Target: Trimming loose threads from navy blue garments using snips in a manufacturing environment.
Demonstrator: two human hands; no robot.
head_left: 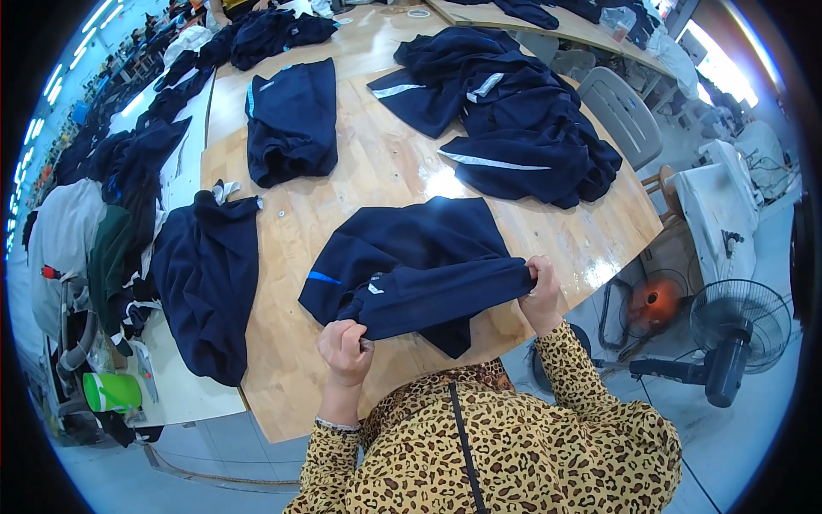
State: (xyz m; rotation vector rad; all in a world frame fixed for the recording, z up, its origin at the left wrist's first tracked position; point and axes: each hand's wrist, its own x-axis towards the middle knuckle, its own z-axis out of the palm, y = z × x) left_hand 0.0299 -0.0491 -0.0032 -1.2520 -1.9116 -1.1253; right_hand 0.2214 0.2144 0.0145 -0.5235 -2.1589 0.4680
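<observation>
A dark navy garment with a blue stripe and a small white mark lies partly on the wooden table in front of me. Its near edge is stretched between my two hands, lifted toward me. My left hand is closed on the left end of that edge, fingers curled round the cloth. My right hand grips the other end, a little higher and to the right. The taut band of cloth hides part of the garment behind it.
A folded navy garment lies farther back. A heap of navy garments with white strips covers the far right. Another navy garment hangs over the left side. A grey chair and a fan stand right of the table.
</observation>
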